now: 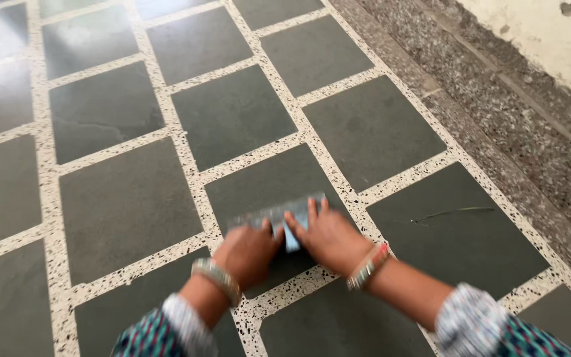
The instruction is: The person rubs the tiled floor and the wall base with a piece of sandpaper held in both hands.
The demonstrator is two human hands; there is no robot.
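Observation:
A small folded grey-blue cloth (279, 213) lies flat on a dark floor tile (259, 182). My left hand (249, 251) rests on its near left part with fingers curled. Beside it, my right hand (325, 237) presses flat on the cloth's right half, fingers spread and pointing away from me. The two hands nearly touch. Both wrists wear bangles, and patterned sleeves cover my forearms at the bottom of the view. The cloth is blurred by motion, so its pattern is unclear.
The floor is dark square tiles with pale speckled joints (186, 165). A speckled stone border (497, 119) runs along the right, below a pale worn wall (550, 33). A thin stray strand (454, 213) lies on the tile to the right.

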